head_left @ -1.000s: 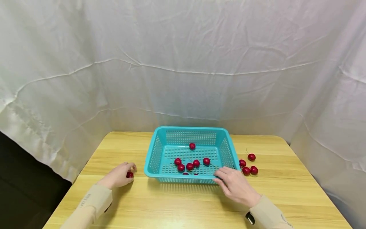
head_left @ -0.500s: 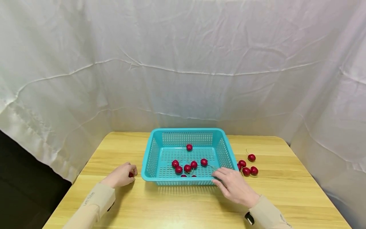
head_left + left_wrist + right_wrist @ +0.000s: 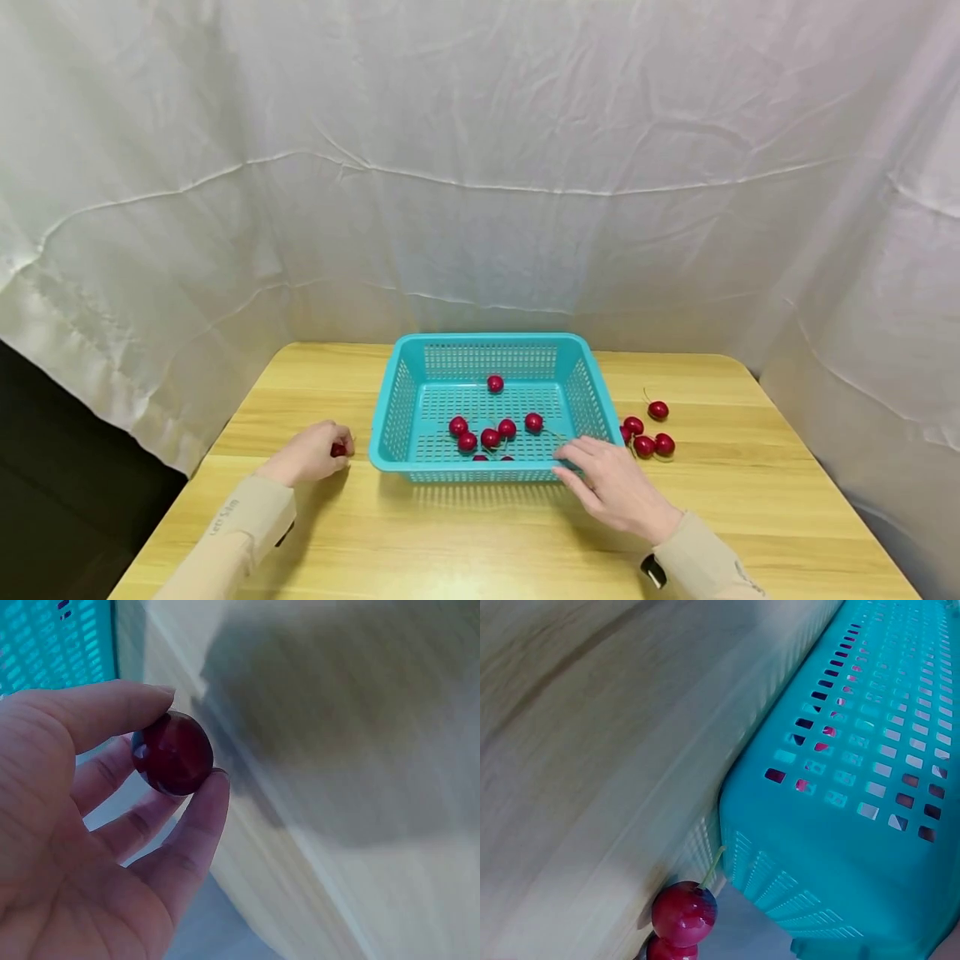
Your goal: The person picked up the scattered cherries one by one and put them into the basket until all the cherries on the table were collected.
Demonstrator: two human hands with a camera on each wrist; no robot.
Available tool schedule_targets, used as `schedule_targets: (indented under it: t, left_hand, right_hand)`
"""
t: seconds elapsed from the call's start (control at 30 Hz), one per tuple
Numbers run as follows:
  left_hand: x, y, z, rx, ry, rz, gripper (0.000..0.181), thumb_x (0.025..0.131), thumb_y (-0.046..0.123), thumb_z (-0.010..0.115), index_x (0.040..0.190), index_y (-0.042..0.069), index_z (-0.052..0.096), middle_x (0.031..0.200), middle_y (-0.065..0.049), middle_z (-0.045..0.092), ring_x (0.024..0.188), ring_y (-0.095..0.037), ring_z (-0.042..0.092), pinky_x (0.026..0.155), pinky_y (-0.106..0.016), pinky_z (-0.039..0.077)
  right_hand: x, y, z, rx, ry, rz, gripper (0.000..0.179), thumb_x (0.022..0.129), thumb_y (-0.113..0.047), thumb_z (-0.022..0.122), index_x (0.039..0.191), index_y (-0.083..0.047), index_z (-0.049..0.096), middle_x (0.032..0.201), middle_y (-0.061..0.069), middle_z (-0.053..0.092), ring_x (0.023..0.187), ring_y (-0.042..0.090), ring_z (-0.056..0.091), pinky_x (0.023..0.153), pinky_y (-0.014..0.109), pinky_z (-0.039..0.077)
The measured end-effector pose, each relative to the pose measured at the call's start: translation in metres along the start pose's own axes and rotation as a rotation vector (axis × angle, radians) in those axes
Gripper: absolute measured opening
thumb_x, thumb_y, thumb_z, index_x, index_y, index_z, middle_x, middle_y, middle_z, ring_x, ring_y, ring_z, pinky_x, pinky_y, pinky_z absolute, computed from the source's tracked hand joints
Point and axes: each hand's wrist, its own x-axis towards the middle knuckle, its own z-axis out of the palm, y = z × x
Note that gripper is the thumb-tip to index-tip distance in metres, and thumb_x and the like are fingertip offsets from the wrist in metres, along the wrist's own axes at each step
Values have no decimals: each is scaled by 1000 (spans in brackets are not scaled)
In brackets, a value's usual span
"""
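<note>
My left hand (image 3: 315, 454) is low over the wooden table, left of the basket. It pinches a dark red cherry (image 3: 172, 754) between thumb and fingertips, and the other fingers spread behind the fruit in the left wrist view. A turquoise plastic basket (image 3: 465, 467) with slotted walls stands mid-table. My right hand (image 3: 611, 483) grips its front rim near the right corner, fingers over the edge and thumb in front. Inside the basket lie several cherries, one farther back (image 3: 495, 383) and the others grouped toward the front.
Right of the basket, several stemmed cherries rest on the table (image 3: 750, 500), such as the rearmost cherry (image 3: 657, 410). Another stemmed cherry (image 3: 682, 913) sits close to the basket's corner in the right wrist view. A pale curtain (image 3: 480, 167) hangs behind the table.
The basket has shifted slightly left with my right hand on it, uncovering more of the cherries beside it. My left hand keeps its cherry and has barely moved.
</note>
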Motion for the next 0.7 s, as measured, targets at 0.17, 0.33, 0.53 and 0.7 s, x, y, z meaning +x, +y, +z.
schedule_targets:
  t: [0.17,0.33,0.53,0.7]
  left_hand:
    - [4,1,-11,-6,1,14,5,84,2,69,84,5,66,78,0,61,73,-13,51,67,-29,46]
    - [10,3,-24,-2,10,25,3,85,1,65,85,3,64,75,-1,58,70,-14,49,65,-28,43]
    - [20,10,-41,19,50,61,5,84,2,67,85,3,63,75,-2,58,71,-15,49,66,-28,43]
    - [31,25,-54,62,94,76,6,85,4,69,88,3,64,76,-4,59,73,-16,50,69,-32,45]
  right_hand:
    - [1,1,0,8,16,4,10,89,-19,73,98,-15,70,89,-7,72,81,8,66,73,27,57]
    - [0,1,-2,46,23,26,12,89,-17,73,101,-15,70,93,-4,73,86,9,68,77,28,59]
    - [-2,2,-5,112,50,45,15,88,-10,72,102,-15,69,94,-3,72,88,9,66,79,23,57]
    - [-6,6,-9,137,87,70,12,89,-8,70,99,-15,69,93,-5,71,87,8,66,78,18,54]
